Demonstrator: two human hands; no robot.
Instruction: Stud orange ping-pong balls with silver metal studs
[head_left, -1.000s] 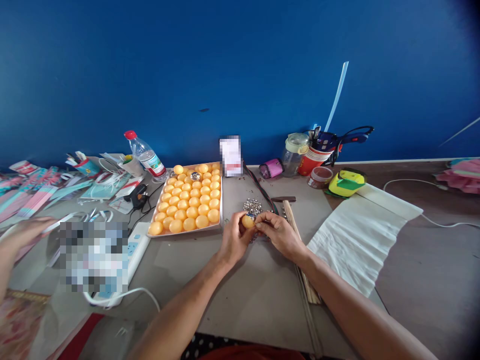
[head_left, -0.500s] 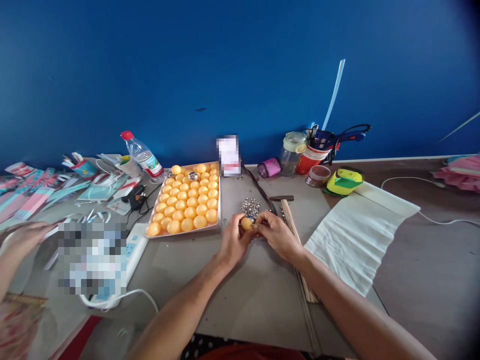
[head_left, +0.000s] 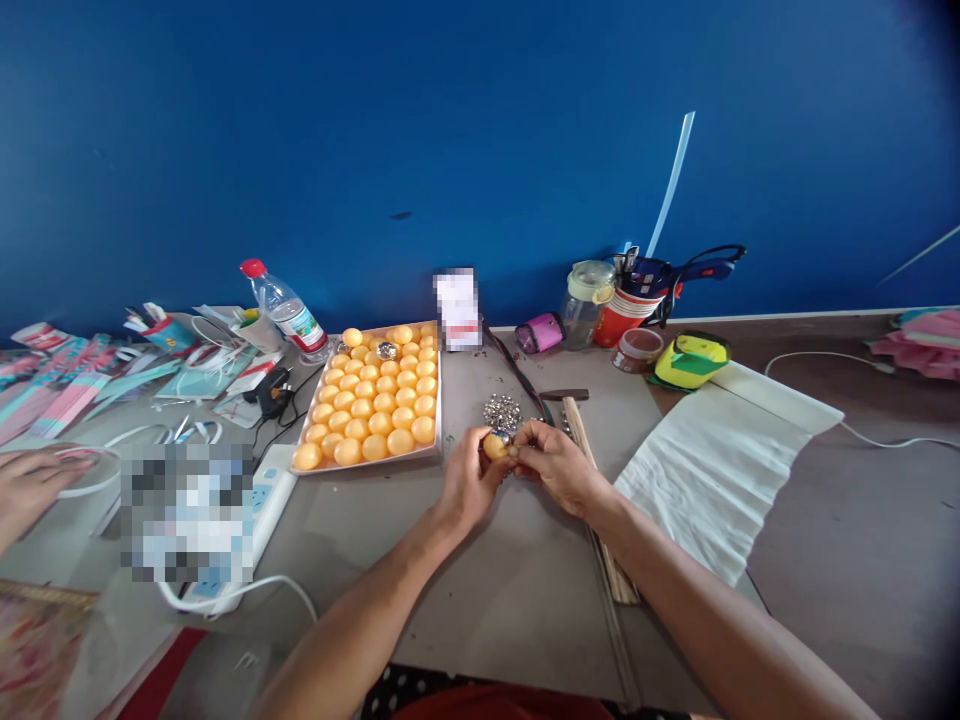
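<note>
Orange ball (head_left: 495, 446) is being pinched by left hand (head_left: 466, 476); at ball's right side, right hand (head_left: 559, 466) is being kept fingertips-together, contents hidden.

Soft light leaves faint shadows on the desk (head_left: 510, 590), blurred along its left edge. The blue wall (head_left: 480, 130) darkens at upper right; pixelation hides 2 patches.
</note>
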